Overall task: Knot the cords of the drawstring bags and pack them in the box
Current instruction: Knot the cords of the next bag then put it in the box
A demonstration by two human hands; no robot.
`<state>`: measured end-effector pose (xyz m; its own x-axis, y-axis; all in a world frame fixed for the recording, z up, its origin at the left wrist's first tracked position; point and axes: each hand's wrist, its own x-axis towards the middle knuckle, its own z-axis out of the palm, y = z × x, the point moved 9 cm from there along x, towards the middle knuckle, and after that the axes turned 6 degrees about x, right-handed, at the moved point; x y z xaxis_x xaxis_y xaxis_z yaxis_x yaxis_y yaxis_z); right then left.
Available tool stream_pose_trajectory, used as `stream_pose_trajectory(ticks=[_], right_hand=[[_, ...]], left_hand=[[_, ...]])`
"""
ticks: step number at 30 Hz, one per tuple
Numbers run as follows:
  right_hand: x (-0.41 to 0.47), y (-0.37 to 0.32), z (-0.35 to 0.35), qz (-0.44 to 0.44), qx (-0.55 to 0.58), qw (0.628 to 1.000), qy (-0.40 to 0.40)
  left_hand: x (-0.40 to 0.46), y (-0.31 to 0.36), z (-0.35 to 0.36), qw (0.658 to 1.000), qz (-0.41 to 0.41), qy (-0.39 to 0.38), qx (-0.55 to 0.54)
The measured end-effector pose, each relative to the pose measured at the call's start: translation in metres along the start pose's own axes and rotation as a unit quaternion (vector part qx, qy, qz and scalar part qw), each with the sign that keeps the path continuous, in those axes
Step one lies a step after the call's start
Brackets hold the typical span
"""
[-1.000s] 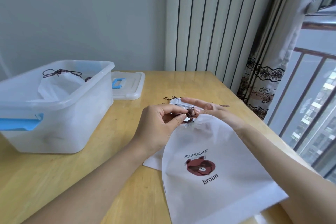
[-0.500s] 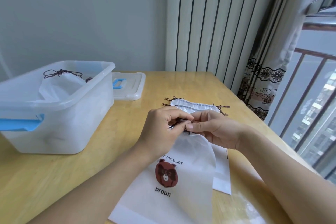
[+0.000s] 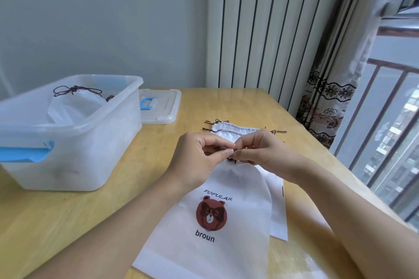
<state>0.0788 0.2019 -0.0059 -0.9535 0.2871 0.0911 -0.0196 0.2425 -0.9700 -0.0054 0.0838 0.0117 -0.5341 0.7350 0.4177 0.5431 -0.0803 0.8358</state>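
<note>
Pinching dark cord (image 3: 231,158) between my left hand (image 3: 201,161) and right hand (image 3: 260,154), at gathered mouth of bear-print bag (image 3: 226,222) lying on table (image 3: 90,222). Risking slack knot slipping loose if cord escapes fingertips before box (image 3: 74,142).

The left hand (image 3: 199,156) and right hand (image 3: 260,152) meet fingertip to fingertip above the gathered mouth of a white drawstring bag (image 3: 226,222), each pinching the dark cord (image 3: 230,154). The bag lies flat on the wooden table (image 3: 90,222), printed with a brown bear and the words "POPULAR" and "broun". A second bag (image 3: 235,130) lies partly under it, cords at both ends. To the left stands a translucent box (image 3: 74,142) holding a knotted bag (image 3: 74,106). Its lid (image 3: 163,106) lies just behind.
</note>
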Motion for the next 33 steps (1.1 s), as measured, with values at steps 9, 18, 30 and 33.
stream_pose_trajectory(ticks=[9, 18, 30, 33], right_hand=[[0.0, -0.008, 0.007, -0.047, -0.169, 0.984, 0.0], [-0.004, 0.0, 0.006, 0.021, -0.033, 0.998, -0.045], [-0.013, -0.043, 0.008, -0.218, -0.355, 0.907, 0.065], [-0.011, -0.04, 0.005, -0.181, -0.315, 0.929, 0.077]], left_hand=[[-0.002, -0.005, 0.001, 0.999, -0.038, 0.004, 0.007], [-0.002, -0.002, 0.002, 0.999, -0.041, -0.019, -0.007], [0.0, -0.015, 0.0, 0.973, -0.13, -0.081, -0.17], [0.001, -0.017, -0.003, 0.976, -0.125, -0.072, -0.163]])
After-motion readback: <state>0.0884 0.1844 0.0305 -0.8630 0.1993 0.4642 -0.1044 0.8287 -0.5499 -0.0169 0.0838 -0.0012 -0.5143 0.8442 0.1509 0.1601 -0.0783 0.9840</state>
